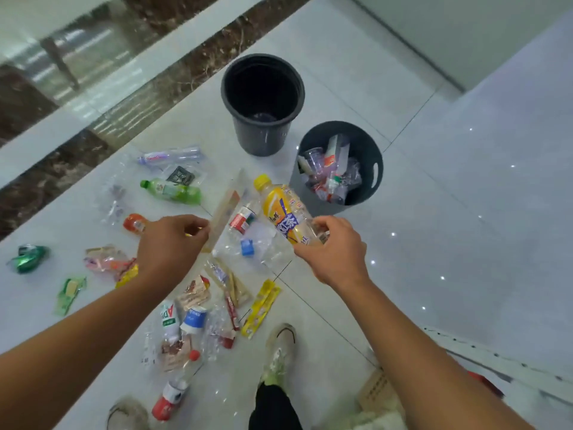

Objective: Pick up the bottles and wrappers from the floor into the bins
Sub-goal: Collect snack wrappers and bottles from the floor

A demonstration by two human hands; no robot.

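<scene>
My right hand (336, 248) grips the base of a yellow-capped bottle (283, 211) with a yellow label, held tilted above the floor. My left hand (173, 243) pinches a long clear wrapper (224, 212) with a tan strip, also lifted. Beyond them stand two bins: a tall black bin (232, 88) that looks nearly empty, and a lower grey bin (370, 150) holding plastic cups and wrappers. On the floor lie a green bottle (172, 190), a clear bottle (170, 155), a crushed clear bottle (248, 231) and several wrappers (260, 307).
More litter is spread over the white tiles: a green crumpled wrapper (29, 259), small white bottles (169, 318) and a red-capped bottle (169, 400). My shoes (279, 352) stand near the bottom. A dark marble strip (102, 144) borders the floor on the left. A cardboard piece (376, 391) lies bottom right.
</scene>
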